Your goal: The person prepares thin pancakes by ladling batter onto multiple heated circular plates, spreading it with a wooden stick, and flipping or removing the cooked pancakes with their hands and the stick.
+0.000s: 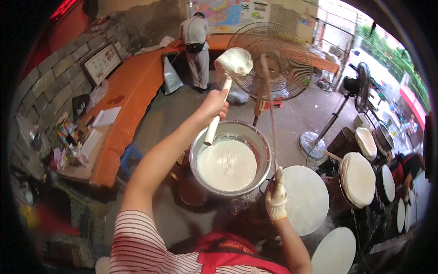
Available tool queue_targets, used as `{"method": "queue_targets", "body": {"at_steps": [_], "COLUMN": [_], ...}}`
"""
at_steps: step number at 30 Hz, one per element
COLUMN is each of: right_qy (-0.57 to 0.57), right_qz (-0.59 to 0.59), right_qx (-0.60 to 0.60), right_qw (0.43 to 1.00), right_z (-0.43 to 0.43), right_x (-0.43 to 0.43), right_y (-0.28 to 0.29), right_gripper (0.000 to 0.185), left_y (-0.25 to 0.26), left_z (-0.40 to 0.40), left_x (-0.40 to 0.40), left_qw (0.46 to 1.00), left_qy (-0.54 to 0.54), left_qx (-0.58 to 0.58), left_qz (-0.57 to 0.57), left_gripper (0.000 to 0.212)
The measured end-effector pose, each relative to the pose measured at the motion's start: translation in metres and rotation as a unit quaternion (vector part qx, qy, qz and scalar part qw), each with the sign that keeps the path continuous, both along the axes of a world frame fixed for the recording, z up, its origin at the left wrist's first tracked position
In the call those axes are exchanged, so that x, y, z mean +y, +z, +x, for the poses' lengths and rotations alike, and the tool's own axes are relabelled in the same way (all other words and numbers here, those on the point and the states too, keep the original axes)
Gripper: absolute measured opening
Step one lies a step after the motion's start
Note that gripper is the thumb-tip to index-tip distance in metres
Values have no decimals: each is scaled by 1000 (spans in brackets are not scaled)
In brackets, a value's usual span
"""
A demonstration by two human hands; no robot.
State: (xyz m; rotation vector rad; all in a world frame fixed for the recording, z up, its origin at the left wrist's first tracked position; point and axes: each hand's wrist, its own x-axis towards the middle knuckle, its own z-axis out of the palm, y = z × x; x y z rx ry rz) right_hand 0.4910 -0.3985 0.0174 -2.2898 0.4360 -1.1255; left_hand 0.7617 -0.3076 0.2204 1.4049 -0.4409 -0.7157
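My left hand (215, 104), bare, grips the pale handle of a ladle (234, 62) whose bowl is coated with white batter. The ladle is raised beyond the far rim of a metal pot (268, 161), and its handle end hangs over the pot. White batter (226, 166) fills much of the pot. My right hand (277, 197), in a white knit glove, holds a long thin stick (272, 120) that points up and away. Beside this hand lies a round pale flatbread or griddle surface (303, 198); I cannot tell which.
A large floor fan (270, 63) stands beyond the pot, another fan (362, 87) to the right. Stacked flatbreads (357, 179) and more round surfaces (334, 251) lie at the right. An orange-covered table (137, 92) runs along the left. A person (196, 48) stands at the back; another is partly visible far right.
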Motion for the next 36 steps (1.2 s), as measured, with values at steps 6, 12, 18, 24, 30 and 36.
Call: {"method": "queue_targets", "body": {"at_steps": [6, 12, 18, 24, 30, 36], "right_qy": [-72, -231, -456, -555, -664, -673], "right_qz": [81, 187, 339, 392, 463, 465], "right_qx": [26, 121, 85, -79, -200, -304], "right_qw": [994, 947, 819, 730, 552, 488], "right_z": [-18, -152, -252, -354, -453, -538], "right_x": [59, 131, 219, 291, 396, 440], "right_y": [-3, -62, -74, -102, -93, -87], "right_gripper": [59, 53, 55, 51, 50, 32], "left_y": [-116, -143, -169, -156, -91, -31], "left_z": [69, 33, 6, -74, -238, -439], "left_x": [10, 63, 72, 42, 25, 16], "left_qw": [960, 956, 954, 886, 794, 643], "left_qy": [-49, -125, -154, -227, -424, -550], "left_qx": [234, 228, 180, 332, 316, 407], "left_qz": [147, 136, 183, 232, 299, 345], "left_gripper": [30, 33, 28, 25, 20, 33]}}
